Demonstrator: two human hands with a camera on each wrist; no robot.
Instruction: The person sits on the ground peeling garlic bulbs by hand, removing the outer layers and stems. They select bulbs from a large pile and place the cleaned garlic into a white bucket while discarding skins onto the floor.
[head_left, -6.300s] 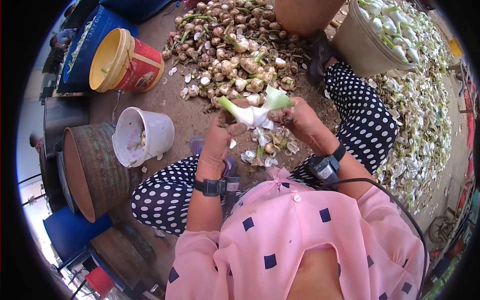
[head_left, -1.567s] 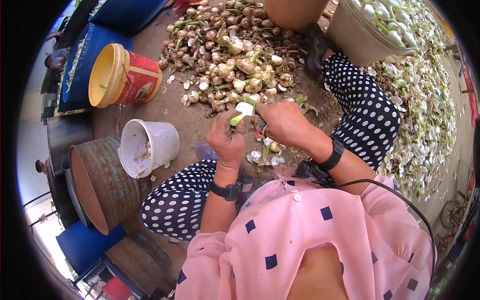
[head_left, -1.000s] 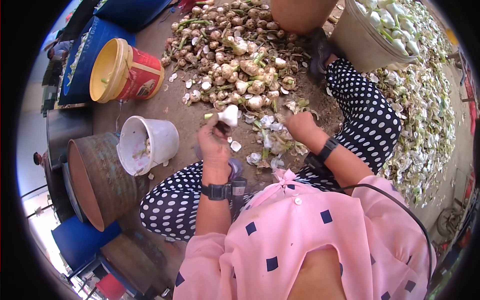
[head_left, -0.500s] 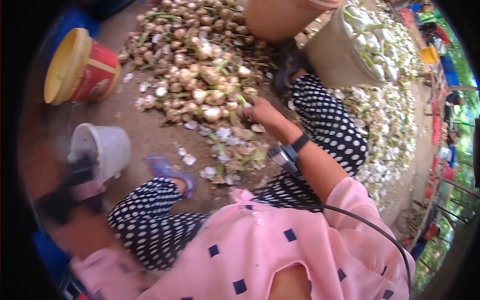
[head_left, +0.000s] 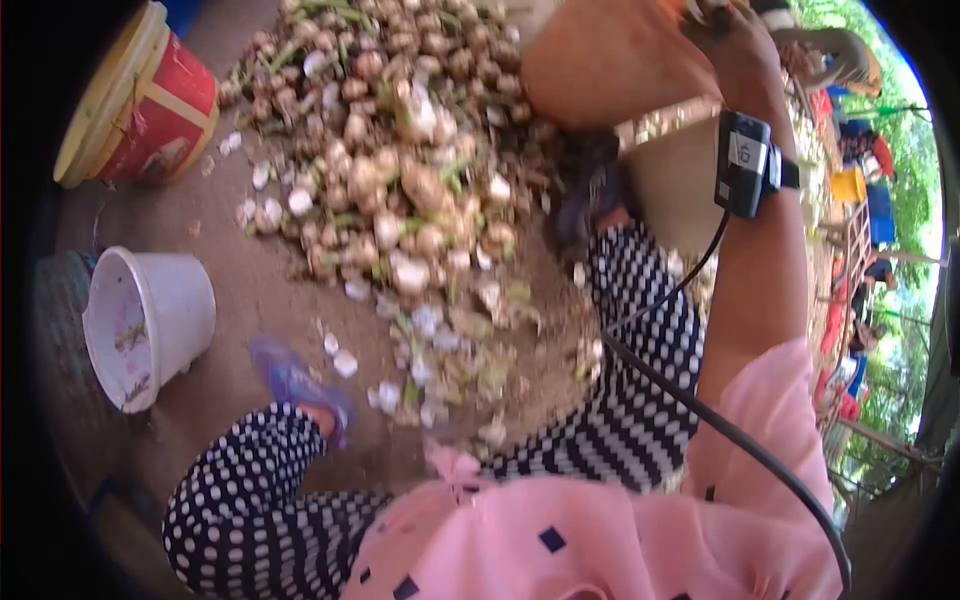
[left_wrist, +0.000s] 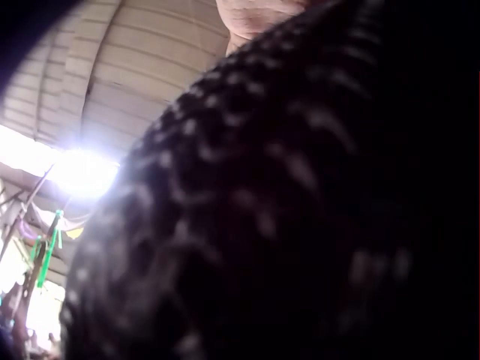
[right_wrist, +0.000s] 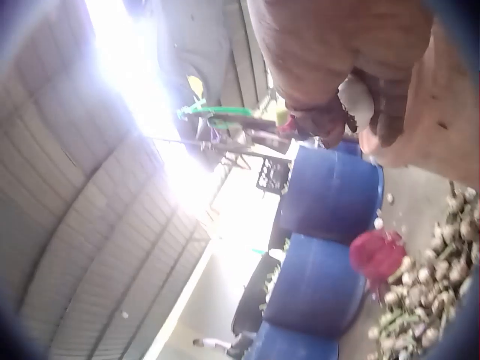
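Note:
At the top right of the head view, my right hand [head_left: 735, 45] is raised over the rim of an orange-brown tub [head_left: 610, 70]. In the right wrist view, its curled fingers grip a white garlic bulb [right_wrist: 356, 103], partly hidden by fingers and thumb. My left hand is out of the head view. In the left wrist view only a strip of the left hand [left_wrist: 259, 15] shows at the top; its fingers are hidden behind dark dotted cloth [left_wrist: 195, 225]. A heap of unpeeled garlic [head_left: 400, 150] lies on the ground ahead, with loose peelings [head_left: 430, 350] nearer me.
A pale bucket [head_left: 675, 190] stands behind my right forearm. At left are a yellow and red bucket [head_left: 150, 130] and a small white bucket [head_left: 180, 310]. Blue barrels [right_wrist: 322, 285] and a red cloth-like bundle [right_wrist: 377, 256] show in the right wrist view. A black cable [head_left: 740, 445] runs along my right arm.
The left hand, earlier holding a peeled garlic bulb, has swung left and out of the head view. The right hand has risen from the heap's edge to the orange-brown tub. The head view has shifted.

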